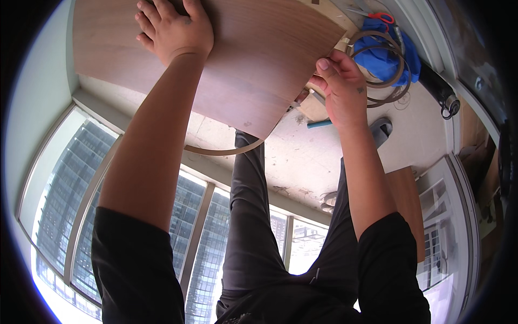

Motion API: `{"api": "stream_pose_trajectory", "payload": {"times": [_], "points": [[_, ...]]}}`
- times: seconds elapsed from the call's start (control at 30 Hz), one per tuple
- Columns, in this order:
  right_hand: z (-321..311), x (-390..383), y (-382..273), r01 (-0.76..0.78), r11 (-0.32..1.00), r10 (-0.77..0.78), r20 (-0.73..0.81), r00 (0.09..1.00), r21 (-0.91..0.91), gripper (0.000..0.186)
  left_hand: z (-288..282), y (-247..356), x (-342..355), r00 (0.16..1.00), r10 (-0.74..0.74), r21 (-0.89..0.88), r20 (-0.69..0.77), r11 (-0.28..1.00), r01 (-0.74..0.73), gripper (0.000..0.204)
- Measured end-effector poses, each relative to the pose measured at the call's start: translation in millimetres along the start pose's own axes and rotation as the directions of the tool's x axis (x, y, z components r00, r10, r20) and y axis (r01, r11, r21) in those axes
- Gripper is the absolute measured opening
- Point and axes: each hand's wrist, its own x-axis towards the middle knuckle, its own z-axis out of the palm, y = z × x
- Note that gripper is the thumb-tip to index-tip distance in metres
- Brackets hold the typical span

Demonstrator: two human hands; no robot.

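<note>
A large brown wood-grain board [253, 59] spans the upper middle. My left hand [178, 29] lies flat on its face with the fingers spread. At the board's right edge, my right hand [342, 83] has its thumb and fingers bent together against the rim; what they pinch is hidden. A thin brown strip of edge banding [224, 152] curves out leftward from the board's near corner. To the right of my right hand lies a loose coil of similar brown banding [379, 85].
Red-handled scissors [382, 18] and a blue cloth [380, 62] lie at the upper right, beside a black bottle [440, 89]. Under my right wrist is a teal-handled tool [319, 123]. Shoes [381, 129] and another board [407, 208] are on the right. Tall windows [186, 221] line the lower left.
</note>
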Motion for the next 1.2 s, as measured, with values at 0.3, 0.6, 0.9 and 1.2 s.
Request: {"api": "stream_pose_trajectory", "payload": {"times": [0.3,0.6,0.9,1.2], "points": [[6,-41,20,-0.136,0.989,0.136,-0.005,0.991,-0.051,0.040,4,0,-1,1.000,0.010,-0.012,-0.017,1.000,-0.010,0.069],[5,-48,25,-0.181,0.983,0.182,0.042,0.982,-0.036,0.033,1,2,-1,1.000,-0.004,-0.010,-0.011,1.000,0.004,0.071],[6,-73,45,-0.286,0.956,0.290,0.068,0.955,-0.070,0.038,-1,4,-4,0.999,0.004,-0.040,-0.039,0.999,-0.005,0.072],[12,-76,47,-0.254,0.957,0.260,0.024,0.965,-0.141,0.034,-3,4,-5,1.000,-0.004,-0.047,-0.024,0.999,0.003,0.072]]}}
